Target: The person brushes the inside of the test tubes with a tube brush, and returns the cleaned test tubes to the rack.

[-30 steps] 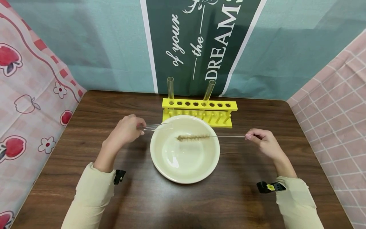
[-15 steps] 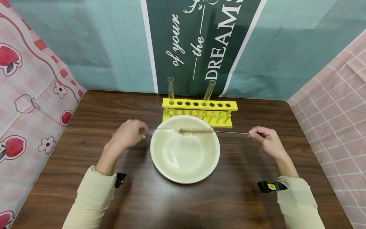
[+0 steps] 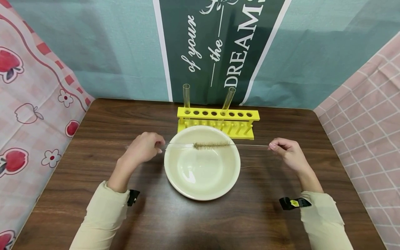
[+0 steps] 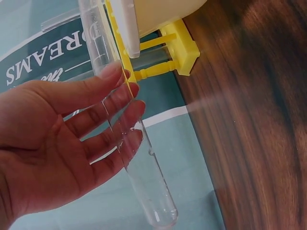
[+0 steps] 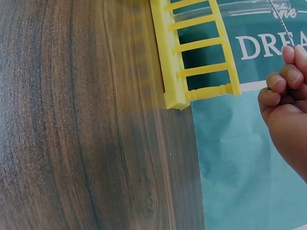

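My left hand (image 3: 142, 149) holds a clear glass test tube (image 4: 156, 196), thumb on one side and fingers along the other. The tube's rounded end sticks out past the fingers in the left wrist view. Level over the cream bowl (image 3: 175, 175), the tube points right. Facing it is a test tube brush (image 3: 210, 145) with tan bristles, its tip lined up right at the tube's mouth end. My right hand (image 3: 289, 152) pinches the far end of the brush's thin twisted wire handle (image 5: 283, 24) between thumb and fingertips.
Behind the bowl stands a yellow test tube rack (image 3: 218, 114). It holds one upright test tube (image 3: 186, 97) at the left and a leaning test tube (image 3: 229, 99) near the middle. A printed cloth (image 3: 131, 52) hangs behind the wooden table (image 3: 218, 222).
The left hand has moved slightly right and nearer, bringing the tube level with the brush. The brush has risen a little in view, so the gap between its tip and the tube has closed.
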A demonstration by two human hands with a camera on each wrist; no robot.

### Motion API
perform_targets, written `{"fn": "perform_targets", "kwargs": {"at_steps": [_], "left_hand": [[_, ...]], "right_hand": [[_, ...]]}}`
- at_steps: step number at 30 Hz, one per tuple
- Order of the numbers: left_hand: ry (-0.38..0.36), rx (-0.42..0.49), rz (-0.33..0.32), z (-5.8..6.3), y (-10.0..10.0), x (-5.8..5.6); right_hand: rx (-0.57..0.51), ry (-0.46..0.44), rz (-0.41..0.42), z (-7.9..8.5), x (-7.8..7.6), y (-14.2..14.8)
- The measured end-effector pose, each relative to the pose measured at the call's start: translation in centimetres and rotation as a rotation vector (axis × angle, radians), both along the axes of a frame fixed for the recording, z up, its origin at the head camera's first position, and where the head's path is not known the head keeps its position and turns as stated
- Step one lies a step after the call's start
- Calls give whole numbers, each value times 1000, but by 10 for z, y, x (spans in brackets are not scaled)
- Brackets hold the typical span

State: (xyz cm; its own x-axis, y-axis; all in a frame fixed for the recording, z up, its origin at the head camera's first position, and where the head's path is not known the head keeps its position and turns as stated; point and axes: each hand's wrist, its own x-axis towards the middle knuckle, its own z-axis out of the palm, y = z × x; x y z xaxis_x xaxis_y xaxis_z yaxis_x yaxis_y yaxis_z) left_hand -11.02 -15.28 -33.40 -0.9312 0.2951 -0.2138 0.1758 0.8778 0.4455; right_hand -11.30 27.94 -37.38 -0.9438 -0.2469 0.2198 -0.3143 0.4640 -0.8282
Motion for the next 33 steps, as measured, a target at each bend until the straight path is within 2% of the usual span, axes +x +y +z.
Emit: {"fn": "perform_targets", "kwargs": {"at_steps": [7,14,20,24,29,33], "left_hand": [[35,-7,-4,0,0,0],[30,-18,-10,0,2,-1],[7,28,-4,-2,3,0],[10,63,5,-4,2,1],[40,84,-21,-7,0,0],[29,106,-34,-9,-2,0]], "right_hand": [[-15,18,3,17,7,-11],[-44,25,12,15,6,-10],[-71,19,40,13,5,-9],[-96,7,74,7,4,-6],[-115,-30,96,-9,-2,3],[-114,-44,97,-16,-6,8]]}}
